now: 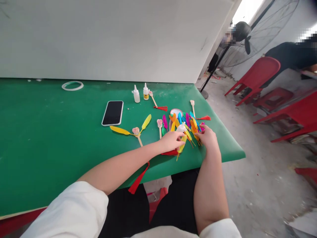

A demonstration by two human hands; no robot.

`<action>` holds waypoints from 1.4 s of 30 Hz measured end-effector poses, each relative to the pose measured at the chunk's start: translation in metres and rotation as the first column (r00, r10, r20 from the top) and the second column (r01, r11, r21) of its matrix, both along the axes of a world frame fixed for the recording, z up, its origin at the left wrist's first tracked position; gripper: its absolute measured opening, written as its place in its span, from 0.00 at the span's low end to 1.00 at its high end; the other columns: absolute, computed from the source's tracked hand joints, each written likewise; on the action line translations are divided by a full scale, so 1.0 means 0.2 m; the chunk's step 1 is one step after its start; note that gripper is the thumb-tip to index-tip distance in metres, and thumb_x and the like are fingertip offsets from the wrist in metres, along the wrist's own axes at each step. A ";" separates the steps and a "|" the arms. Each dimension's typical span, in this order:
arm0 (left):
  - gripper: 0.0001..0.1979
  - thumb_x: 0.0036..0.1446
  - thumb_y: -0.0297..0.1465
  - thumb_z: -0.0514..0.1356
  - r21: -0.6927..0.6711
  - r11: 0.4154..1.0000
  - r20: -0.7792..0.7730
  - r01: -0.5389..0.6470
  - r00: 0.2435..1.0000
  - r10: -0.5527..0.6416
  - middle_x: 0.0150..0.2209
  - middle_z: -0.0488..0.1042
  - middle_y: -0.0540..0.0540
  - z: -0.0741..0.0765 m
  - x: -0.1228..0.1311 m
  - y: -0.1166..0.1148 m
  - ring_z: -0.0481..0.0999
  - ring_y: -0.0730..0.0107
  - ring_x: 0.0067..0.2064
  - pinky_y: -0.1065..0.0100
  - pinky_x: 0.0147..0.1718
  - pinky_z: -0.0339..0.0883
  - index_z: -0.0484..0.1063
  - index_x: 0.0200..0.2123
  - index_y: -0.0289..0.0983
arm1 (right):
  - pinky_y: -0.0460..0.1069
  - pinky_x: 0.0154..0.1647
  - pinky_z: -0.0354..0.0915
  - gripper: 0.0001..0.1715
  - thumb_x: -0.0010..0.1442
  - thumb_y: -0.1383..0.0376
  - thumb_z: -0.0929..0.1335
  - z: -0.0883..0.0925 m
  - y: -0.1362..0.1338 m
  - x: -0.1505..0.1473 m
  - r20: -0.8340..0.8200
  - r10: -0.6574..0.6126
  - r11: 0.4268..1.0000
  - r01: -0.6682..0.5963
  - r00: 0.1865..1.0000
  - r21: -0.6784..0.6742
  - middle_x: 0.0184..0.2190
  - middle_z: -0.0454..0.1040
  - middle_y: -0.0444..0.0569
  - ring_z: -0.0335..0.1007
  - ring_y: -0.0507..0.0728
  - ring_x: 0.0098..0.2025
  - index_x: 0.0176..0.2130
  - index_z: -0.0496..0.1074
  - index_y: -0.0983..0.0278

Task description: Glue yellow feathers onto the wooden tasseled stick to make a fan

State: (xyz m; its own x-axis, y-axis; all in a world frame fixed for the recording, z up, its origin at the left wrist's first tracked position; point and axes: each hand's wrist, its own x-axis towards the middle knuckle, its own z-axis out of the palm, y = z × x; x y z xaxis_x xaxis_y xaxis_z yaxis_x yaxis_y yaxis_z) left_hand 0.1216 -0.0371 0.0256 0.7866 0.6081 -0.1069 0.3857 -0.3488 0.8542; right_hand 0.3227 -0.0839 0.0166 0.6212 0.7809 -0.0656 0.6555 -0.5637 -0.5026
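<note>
My left hand [171,140] rests near the front edge of the green table [49,138], its fingers closed on a small white glue bottle [181,127] and a yellow feather [182,146]. My right hand [207,137] is just to the right, pinching into a pile of coloured feathers [188,122]. A red tassel [138,180] hangs over the table edge below my left forearm. Left of my hands lies a stick with a pink flower and two yellow feathers [135,131].
A black phone [113,113] lies face up mid-table. Two glue bottles [140,93] stand behind it, with a tape ring [72,86] farther left. Tasselled sticks [158,105] lie near the feathers. Red plastic chairs [257,77] and a standing fan [241,33] are to the right.
</note>
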 end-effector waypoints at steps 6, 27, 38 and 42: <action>0.15 0.52 0.32 0.57 0.011 1.000 -0.010 -0.025 1.000 0.026 0.31 0.76 0.48 -0.04 0.01 0.01 0.74 0.70 0.27 0.71 0.31 0.65 0.71 0.44 0.36 | 0.48 0.28 0.62 0.25 0.44 0.60 0.69 -0.02 -0.01 0.04 -0.162 -0.040 0.994 0.057 0.986 0.097 0.26 0.73 0.48 0.67 0.53 0.26 0.43 0.72 0.67; 0.19 0.52 0.31 0.57 -0.103 0.993 0.020 -0.053 0.998 0.055 0.31 0.75 0.46 -0.12 0.00 0.02 0.74 0.70 0.24 0.71 0.25 0.68 0.68 0.48 0.32 | 0.48 0.26 0.58 0.26 0.49 0.47 0.62 0.00 -0.08 0.07 -0.209 -0.126 0.953 0.177 0.970 0.246 0.25 0.74 0.50 0.64 0.54 0.24 0.31 0.73 0.67; 0.18 0.53 0.32 0.56 -0.130 0.991 0.009 -0.040 0.999 0.041 0.29 0.75 0.47 -0.11 0.00 0.02 0.72 0.74 0.21 0.74 0.20 0.65 0.68 0.48 0.34 | 0.50 0.30 0.54 0.20 0.47 0.49 0.65 0.04 -0.02 -0.04 0.015 -0.164 0.986 0.163 0.986 0.041 0.32 0.71 0.51 0.65 0.59 0.34 0.32 0.70 0.61; 0.17 0.52 0.32 0.57 -0.088 0.995 0.019 -0.038 0.999 0.040 0.28 0.75 0.48 -0.12 0.01 0.02 0.72 0.73 0.23 0.73 0.25 0.66 0.69 0.46 0.35 | 0.49 0.29 0.54 0.14 0.42 0.54 0.69 -0.02 0.03 -0.06 -0.061 -0.083 0.995 0.086 0.995 0.045 0.26 0.70 0.47 0.63 0.56 0.30 0.25 0.69 0.62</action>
